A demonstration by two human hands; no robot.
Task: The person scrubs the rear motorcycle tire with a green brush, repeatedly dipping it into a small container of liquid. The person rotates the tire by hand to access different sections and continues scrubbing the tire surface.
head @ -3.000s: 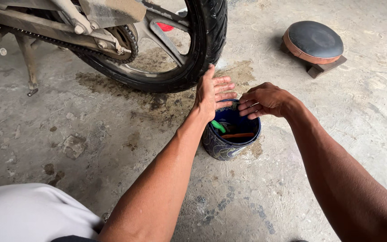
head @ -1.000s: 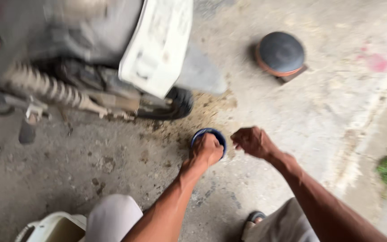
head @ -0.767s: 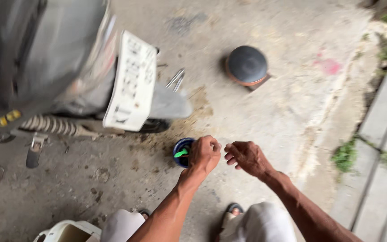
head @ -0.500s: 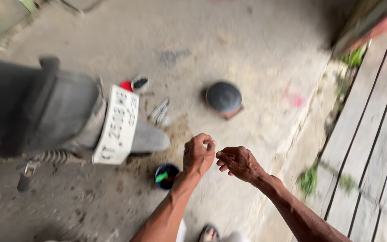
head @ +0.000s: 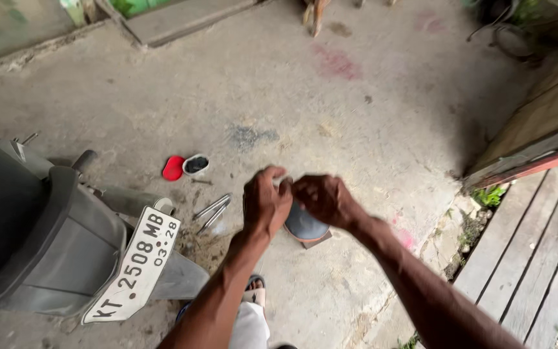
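Observation:
My left hand and my right hand meet at mid-frame, raised well above the concrete floor. Both have their fingers curled, and the fingertips touch each other. Whether something small sits between the fingertips is too small to tell. Directly below the hands a round dark padded stool stands on the floor, partly hidden by them. My foot in a sandal shows beneath my left forearm.
The rear of a grey motorcycle with a white number plate fills the lower left. A red lid, a small open tin and metal tools lie beside it. Wooden planks run along the right.
The view rose from close over a blue container by the wheel to high above the floor. Both hands left the container and came together in the air.

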